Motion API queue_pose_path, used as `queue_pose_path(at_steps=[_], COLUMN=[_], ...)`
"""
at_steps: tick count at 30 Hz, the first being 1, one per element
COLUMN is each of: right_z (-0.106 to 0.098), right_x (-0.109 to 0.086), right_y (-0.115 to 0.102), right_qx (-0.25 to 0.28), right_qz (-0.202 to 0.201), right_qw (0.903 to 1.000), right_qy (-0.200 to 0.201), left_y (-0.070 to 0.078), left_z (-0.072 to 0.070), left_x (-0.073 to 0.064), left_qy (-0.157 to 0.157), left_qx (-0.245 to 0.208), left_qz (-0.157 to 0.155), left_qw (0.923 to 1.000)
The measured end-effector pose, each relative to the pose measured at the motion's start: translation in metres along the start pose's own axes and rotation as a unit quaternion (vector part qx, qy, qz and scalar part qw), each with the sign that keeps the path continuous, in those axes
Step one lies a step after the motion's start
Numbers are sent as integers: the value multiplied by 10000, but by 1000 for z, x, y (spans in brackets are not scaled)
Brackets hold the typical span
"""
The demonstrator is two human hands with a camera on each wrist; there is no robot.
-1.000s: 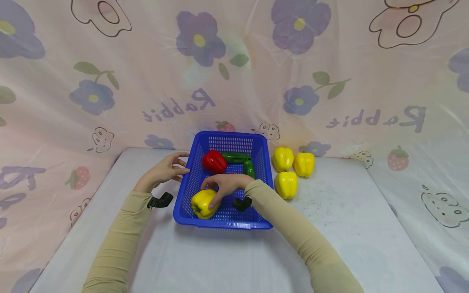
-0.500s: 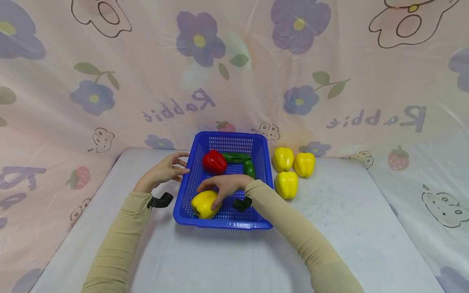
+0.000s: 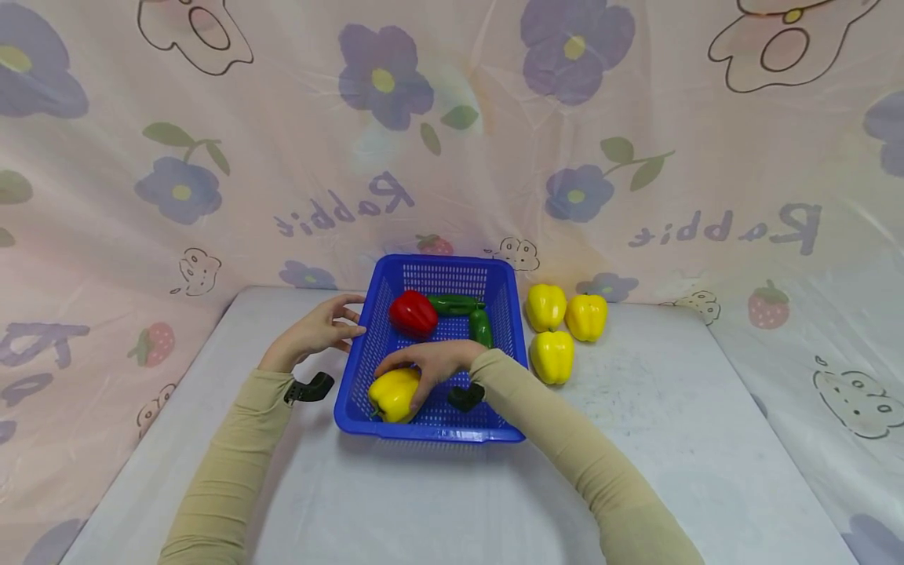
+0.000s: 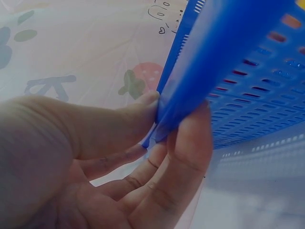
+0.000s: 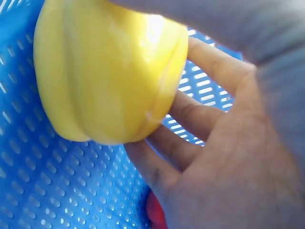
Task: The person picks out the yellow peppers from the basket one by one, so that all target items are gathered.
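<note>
My left hand (image 3: 309,333) pinches the left rim of a blue plastic basket (image 3: 431,433); in the left wrist view the thumb (image 4: 128,117) and a finger (image 4: 193,138) are on opposite sides of the rim. Inside the basket's near left corner is a yellow bell pepper (image 3: 391,395), gripped from above by my right hand (image 3: 441,361). The right wrist view has this yellow bell pepper (image 5: 109,71) up close, with fingers (image 5: 195,114) curled along its side. Behind it in the basket lies a red bell pepper (image 3: 413,314).
Two dark green, cucumber-like vegetables lie in the basket, one (image 3: 455,304) along the back and one (image 3: 480,327) to the right. Beside the basket's right wall, yellow bell peppers (image 3: 552,357) stand grouped on the white table (image 3: 650,439). A patterned curtain (image 3: 480,157) hangs behind.
My right hand's fingers have slid slightly left over the yellow bell pepper, and the thumb has shifted along its side. The left hand and the basket stay in place.
</note>
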State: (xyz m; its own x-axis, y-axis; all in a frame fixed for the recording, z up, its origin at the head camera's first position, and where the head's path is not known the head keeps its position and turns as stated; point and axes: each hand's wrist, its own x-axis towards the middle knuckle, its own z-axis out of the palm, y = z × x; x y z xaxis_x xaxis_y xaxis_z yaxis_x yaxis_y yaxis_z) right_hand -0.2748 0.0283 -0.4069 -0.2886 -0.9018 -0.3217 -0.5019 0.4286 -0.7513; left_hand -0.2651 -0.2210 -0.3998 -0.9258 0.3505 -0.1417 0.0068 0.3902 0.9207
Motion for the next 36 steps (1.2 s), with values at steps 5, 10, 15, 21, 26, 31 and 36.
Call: queue_pose_path(at_steps=[5,10,15,21,26,31,36], right_z=[1,1,-1,-5,-13,-20,-28], right_x=[0,0,-1,-8,-18,-28,-37], right_y=[0,1,0,-1,-2,-2,-6], right_qx=[-60,-27,-61,-124,-156,-55,-177], right_qz=[-69,92,330,376,168,47,19], right_qw=[10000,9999,9992,9985,9977,9956,9923], right_qy=[-1,66,198,371,640,932,1225], left_y=[1,1,0,0,1,2,2], left_z=[1,1,0,0,0,1,1], left_x=[0,0,1,1,2,1,-1], left_qy=[-13,-29,-25,-22,-3,27,43], left_qx=[-33,-83,-41,9,45,81,98], left_qz=[-22,-11,-6,-21,-34,-15,-22], left_qw=[10000,10000,10000,10000,10000,10000,9999])
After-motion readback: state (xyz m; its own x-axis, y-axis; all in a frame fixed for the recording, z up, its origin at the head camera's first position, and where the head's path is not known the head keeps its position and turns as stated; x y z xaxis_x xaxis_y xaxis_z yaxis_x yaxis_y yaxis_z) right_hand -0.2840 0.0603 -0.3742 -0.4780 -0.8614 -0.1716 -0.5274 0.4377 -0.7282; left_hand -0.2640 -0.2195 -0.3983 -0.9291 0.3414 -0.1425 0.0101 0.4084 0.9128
